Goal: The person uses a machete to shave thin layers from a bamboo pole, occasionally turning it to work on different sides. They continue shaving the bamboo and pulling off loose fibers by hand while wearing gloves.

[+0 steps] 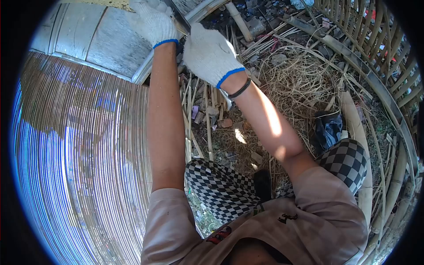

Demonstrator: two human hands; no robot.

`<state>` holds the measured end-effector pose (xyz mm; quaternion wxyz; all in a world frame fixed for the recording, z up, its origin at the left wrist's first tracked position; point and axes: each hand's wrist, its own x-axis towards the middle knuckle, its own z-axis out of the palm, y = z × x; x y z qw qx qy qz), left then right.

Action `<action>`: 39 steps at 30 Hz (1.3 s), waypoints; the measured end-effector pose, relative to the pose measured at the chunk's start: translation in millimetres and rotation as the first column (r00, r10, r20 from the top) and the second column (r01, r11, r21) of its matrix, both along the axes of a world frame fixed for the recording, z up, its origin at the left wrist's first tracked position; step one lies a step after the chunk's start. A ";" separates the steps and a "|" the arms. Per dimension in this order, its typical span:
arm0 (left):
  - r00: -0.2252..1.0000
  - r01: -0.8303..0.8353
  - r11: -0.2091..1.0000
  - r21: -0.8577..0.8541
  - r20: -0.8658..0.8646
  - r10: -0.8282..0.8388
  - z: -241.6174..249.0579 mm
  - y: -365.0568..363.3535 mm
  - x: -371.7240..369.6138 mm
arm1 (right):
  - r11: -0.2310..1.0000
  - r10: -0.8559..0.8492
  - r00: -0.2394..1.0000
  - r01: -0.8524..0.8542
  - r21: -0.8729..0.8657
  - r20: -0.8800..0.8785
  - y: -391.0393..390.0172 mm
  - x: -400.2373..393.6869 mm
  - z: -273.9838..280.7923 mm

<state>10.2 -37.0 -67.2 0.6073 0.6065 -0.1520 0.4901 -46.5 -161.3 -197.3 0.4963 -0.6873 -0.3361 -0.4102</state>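
Note:
My right hand, in a white knit glove with a blue cuff, is closed at the upper middle of the view. From its top runs a long, dark, narrow blade-like tool, slanting up to the left; its grip is hidden in the glove. My left hand, gloved the same way, is just left of this tool at the top edge. Its fingers are partly cut off and blend into the bright background, so what they hold does not show. A pale yellowish strip lies along the top edge near it.
On the left spreads a slatted bamboo screen, below weathered whitish boards. Thin shavings pile up on the right, near a black plastic bag. A woven bamboo lattice and bamboo poles line the right side.

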 end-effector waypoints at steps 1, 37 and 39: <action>0.999 -0.043 0.999 -0.023 0.017 0.044 -1.4 -12.3 -7.1 | 0.999 0.029 0.997 -0.028 0.015 -0.074 3.3 -2.1 1.1; 0.992 -0.030 0.998 -0.049 0.120 0.036 -11.3 26.6 9.4 | 0.980 0.195 0.858 -0.195 0.050 -0.475 7.1 -34.3 -30.9; 0.987 -0.108 0.992 -0.072 0.114 0.116 -9.4 18.6 9.8 | 0.977 0.182 0.827 -0.213 0.003 -0.532 8.8 -42.0 -34.7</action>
